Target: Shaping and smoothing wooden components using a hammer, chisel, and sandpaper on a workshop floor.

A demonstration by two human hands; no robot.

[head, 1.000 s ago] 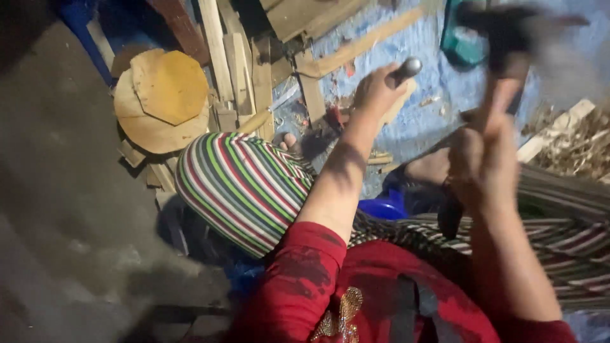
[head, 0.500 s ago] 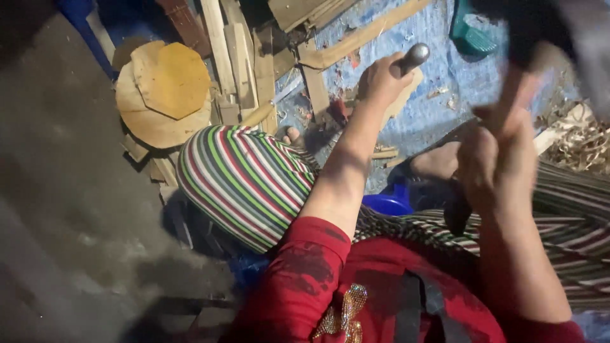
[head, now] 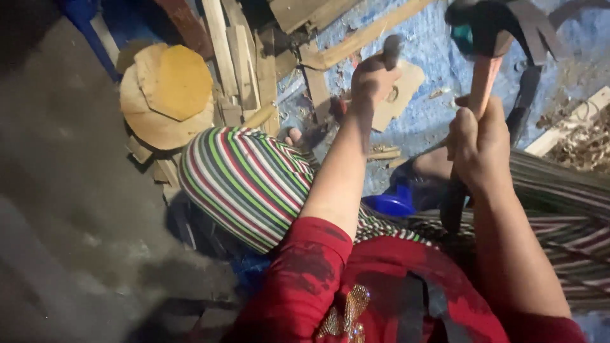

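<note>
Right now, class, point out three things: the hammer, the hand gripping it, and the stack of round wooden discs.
hammer [head: 486, 28]: head view, on its dark metal head.
right hand [head: 476, 143]: head view, on the back of the hand.
round wooden discs [head: 171, 82]: head view, on the top disc.

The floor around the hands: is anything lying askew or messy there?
Yes. Wooden slats lie criss-crossed at odd angles beside stacked round wooden discs, and wood shavings litter the blue sheet. The right hand grips a hammer; the left hand holds a dark metal tool.

Woodworking workshop: timber offcuts [head: 244, 57], wood shavings [head: 581, 143], hammer [head: 486, 38].
</note>
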